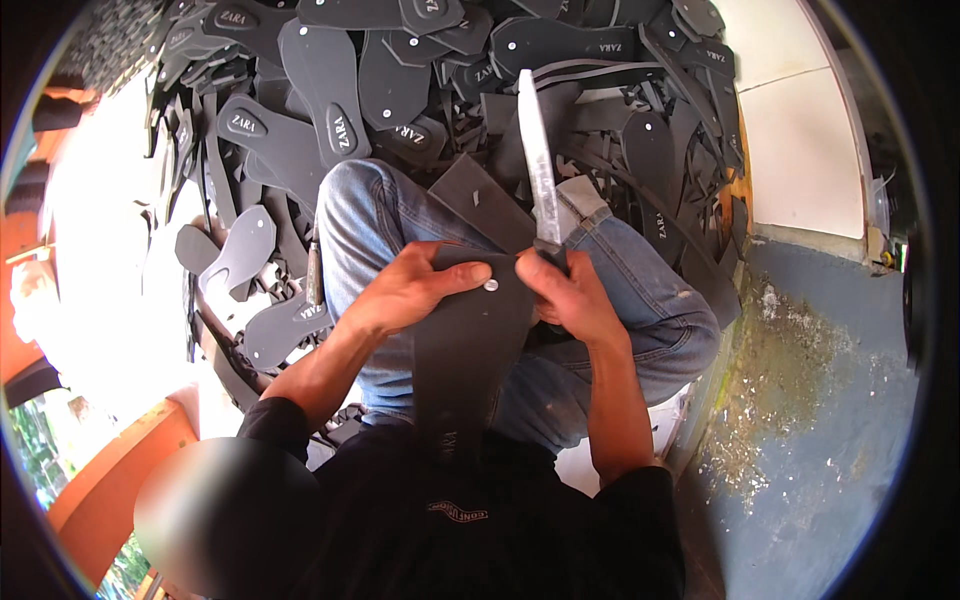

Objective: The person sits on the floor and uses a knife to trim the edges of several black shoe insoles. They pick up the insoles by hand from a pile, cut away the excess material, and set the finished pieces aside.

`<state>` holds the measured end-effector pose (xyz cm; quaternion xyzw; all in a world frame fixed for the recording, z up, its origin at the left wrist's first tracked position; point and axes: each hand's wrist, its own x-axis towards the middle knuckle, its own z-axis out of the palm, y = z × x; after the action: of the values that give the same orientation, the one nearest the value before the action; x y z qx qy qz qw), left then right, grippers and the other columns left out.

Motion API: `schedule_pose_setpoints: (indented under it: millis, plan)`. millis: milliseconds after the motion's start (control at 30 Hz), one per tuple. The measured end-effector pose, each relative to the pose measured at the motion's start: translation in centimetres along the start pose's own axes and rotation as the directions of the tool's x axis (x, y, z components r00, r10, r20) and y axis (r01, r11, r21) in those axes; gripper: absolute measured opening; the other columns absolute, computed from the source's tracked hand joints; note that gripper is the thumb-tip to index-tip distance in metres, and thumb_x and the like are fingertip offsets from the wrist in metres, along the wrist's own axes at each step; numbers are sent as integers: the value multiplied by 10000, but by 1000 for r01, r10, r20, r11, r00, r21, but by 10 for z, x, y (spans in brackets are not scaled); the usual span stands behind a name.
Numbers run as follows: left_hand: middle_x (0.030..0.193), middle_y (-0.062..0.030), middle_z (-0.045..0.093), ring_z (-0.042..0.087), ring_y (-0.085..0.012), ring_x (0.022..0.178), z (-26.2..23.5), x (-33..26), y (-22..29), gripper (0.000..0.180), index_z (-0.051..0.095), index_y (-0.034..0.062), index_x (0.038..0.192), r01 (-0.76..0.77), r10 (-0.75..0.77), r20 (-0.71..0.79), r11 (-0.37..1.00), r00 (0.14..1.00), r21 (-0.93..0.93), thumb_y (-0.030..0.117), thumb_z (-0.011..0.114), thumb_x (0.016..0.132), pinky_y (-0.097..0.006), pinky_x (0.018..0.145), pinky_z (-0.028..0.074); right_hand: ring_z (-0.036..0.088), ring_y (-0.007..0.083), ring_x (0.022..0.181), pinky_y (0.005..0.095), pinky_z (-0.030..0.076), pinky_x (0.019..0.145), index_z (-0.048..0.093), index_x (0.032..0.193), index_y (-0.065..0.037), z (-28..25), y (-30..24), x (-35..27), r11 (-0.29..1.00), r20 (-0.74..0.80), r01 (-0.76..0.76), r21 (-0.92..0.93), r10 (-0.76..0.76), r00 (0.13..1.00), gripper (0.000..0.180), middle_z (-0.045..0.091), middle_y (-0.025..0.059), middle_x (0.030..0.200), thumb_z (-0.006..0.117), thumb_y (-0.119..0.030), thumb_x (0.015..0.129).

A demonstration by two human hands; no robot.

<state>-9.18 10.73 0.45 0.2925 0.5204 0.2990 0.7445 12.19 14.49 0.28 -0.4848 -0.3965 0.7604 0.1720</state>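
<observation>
My left hand [415,288] is closed on a black sandal sole [465,345], its thumb pressed flat on top beside a small pale round spot. The sole lies lengthwise over my lap, its narrower end toward my body. My right hand [572,300] is wrapped round the dark handle of a knife [537,160]. The long, whitish blade points up and away from me. My right thumb is at the sole's far right edge. Beyond my hands, a dark flat offcut [482,200] rests between my jeans-covered legs.
A heap of black soles [385,80] and thin trimmings spreads in front and to the left. By my left knee stands a slim tool with a worn handle [314,275]. At right are a white tiled wall [805,140] and a stained blue-grey floor [830,400]; an orange chair [125,450] is lower left.
</observation>
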Motion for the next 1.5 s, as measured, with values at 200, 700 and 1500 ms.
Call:
schedule_pose_setpoints:
  millis: [200, 700, 1500]
  plan:
    - [1100, -134, 582, 579, -220, 1008, -8, 65, -71, 411, 454, 5, 1215, -199, 370, 82, 658, 925, -727, 227, 565, 888, -354, 831, 494, 324, 32, 368, 206, 204, 350, 488, 708, -86, -18, -16, -14, 845, -552, 475, 246, -281, 785, 241, 454, -30, 538, 595, -225, 872]
    - [1037, -40, 589, 607, -168, 943, 119, 27, -43, 282, 516, 75, 1100, -208, 104, -182, 599, 978, -773, 123, 626, 845, -342, 805, 529, 432, 303, 377, 372, 330, 402, 479, 586, -3, -19, 99, -113, 763, -660, -124, -634, -451, 600, 406, 430, 164, 456, 631, -273, 848]
    - [999, -63, 619, 582, -142, 901, 69, -13, -98, 339, 577, -8, 1097, -63, 1, -106, 810, 994, -583, 90, 676, 788, -289, 796, 482, 468, 60, 552, 239, 364, 495, 589, 717, -46, -12, 52, -27, 1000, -266, 4, 16, 0, 964, 214, 540, -27, 628, 620, -219, 838]
